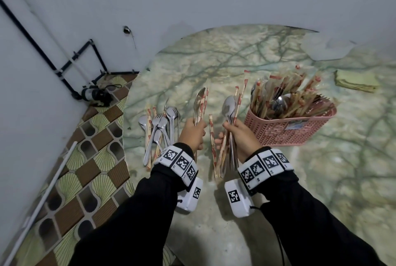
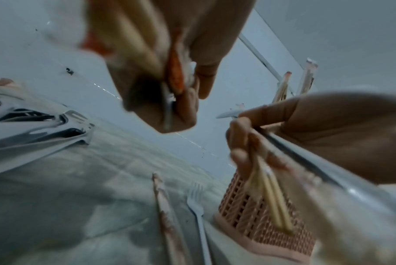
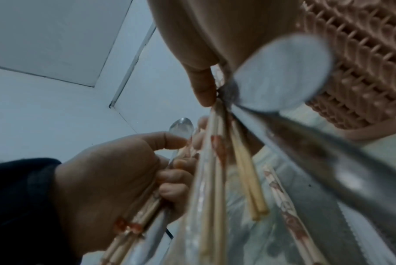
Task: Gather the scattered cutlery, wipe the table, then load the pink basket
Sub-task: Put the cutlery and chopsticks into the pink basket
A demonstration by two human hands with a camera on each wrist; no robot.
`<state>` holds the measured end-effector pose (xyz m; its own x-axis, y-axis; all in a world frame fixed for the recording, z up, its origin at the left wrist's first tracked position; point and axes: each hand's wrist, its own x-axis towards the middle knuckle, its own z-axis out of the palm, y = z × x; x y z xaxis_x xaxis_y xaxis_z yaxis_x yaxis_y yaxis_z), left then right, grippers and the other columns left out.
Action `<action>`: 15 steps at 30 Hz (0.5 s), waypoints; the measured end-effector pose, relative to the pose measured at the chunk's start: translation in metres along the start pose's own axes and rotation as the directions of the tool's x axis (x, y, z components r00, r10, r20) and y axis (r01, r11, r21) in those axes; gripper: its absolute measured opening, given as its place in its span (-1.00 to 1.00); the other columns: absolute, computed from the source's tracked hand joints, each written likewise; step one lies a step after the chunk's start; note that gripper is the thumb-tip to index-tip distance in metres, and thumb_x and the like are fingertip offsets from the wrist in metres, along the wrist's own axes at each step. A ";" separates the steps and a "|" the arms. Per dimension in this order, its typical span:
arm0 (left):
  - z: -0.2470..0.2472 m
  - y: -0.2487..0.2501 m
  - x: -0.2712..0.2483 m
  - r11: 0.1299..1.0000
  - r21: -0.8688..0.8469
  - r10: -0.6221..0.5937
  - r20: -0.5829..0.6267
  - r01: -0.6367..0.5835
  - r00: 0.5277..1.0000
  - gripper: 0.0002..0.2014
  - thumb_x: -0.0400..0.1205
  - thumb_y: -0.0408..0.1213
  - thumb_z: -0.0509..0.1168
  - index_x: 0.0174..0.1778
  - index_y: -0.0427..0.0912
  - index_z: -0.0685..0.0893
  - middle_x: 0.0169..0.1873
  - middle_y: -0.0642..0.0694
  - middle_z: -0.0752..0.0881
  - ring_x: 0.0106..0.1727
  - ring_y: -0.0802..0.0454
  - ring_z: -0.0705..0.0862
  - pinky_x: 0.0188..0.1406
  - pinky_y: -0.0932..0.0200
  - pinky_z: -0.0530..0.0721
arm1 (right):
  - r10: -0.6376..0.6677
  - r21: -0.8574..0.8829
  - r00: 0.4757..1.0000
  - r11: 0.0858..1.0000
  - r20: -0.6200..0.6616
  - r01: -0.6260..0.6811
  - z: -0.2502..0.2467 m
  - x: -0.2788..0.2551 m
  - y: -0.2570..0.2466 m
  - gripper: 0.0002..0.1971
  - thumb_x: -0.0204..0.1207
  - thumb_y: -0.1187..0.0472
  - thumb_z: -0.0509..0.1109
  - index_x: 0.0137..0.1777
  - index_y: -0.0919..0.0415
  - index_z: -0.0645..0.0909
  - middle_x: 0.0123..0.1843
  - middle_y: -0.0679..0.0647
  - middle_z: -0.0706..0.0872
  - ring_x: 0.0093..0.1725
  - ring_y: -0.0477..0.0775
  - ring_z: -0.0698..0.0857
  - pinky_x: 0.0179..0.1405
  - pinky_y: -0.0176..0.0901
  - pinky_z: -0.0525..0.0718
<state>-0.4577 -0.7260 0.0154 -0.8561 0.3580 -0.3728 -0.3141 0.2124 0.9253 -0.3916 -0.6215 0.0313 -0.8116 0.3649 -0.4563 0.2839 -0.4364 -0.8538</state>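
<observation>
Pink plastic, woven in a lattice, forms the basket (image 1: 285, 132) that stands on the marble-patterned worktop (image 1: 321, 180) just to the right of the right hand (image 1: 242, 137), close but not touching it. It is already crowded with wrapped chopsticks and spoons standing upright; they overlap too much to count.

That right hand is closed around a bundle of cutlery (image 1: 230, 111): spoon bowls point up and away from the person, with several paper-wrapped chopstick pairs beside them. At least one spoon and three chopstick pairs show, though the exact number is hard to tell. The bundle's lower ends hang below the wrist, over the worktop.

Beside it, the left hand (image 1: 192, 135) grips a smaller bundle (image 1: 200, 105), one spoon with what looks like two wrapped chopstick pairs, held upright. The two hands are near each other, with a single wrapped chopstick pair (image 1: 212, 137) lying on the worktop between them. In the left wrist view a fork (image 2: 198, 211) lies next to that pair.

Near the worktop's left edge, left of the left hand, lies a loose pile (image 1: 159, 130) of spoons, forks and wrapped chopsticks, roughly a dozen pieces, tangled beyond an exact count.

Toward the far right edge, one folded yellowish cloth (image 1: 353, 82) lies, well apart from both hands.
</observation>
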 end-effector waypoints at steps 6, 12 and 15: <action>0.004 0.019 -0.015 0.970 -0.235 0.074 0.053 -0.060 0.996 -0.82 0.66 -0.33 0.10 -0.28 -0.14 0.43 -0.62 0.08 0.36 -0.70 0.19 0.23 -0.77 0.36 0.20 | -0.032 -0.078 0.989 0.996 0.145 0.044 -0.020 -0.019 -0.001 -0.78 0.69 0.32 0.10 0.18 0.04 0.50 -0.55 0.03 0.43 -0.61 -0.04 0.47 -0.64 -0.26 0.49; 0.018 0.042 -0.035 0.845 -0.535 0.132 0.163 -0.025 0.978 -0.75 0.66 -0.30 -0.11 -0.24 -0.19 0.41 -0.65 0.05 0.37 -0.72 0.20 0.25 -0.76 0.35 0.21 | 0.048 0.011 0.978 0.999 0.204 -0.051 -0.043 -0.049 -0.015 -0.73 0.58 0.28 -0.09 -0.19 0.21 0.43 -0.58 0.01 0.34 -0.67 -0.07 0.29 -0.61 -0.29 0.22; 0.037 0.056 -0.044 0.830 -0.552 0.219 0.193 -0.079 0.956 -0.77 0.65 -0.32 -0.13 -0.22 -0.16 0.40 -0.61 0.05 0.37 -0.66 0.18 0.27 -0.64 0.32 0.24 | -0.088 0.034 0.971 0.996 0.222 0.082 -0.056 -0.068 -0.039 -0.72 0.57 0.37 -0.12 -0.15 0.26 0.44 -0.56 0.04 0.36 -0.62 -0.05 0.30 -0.55 -0.24 0.22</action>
<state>-0.4226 -0.6966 0.0807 -0.8084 0.5643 -0.1672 -0.4198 -0.3537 0.8359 -0.3189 -0.5838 0.0813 -0.9265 0.2098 -0.3125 0.1986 -0.4329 -0.8793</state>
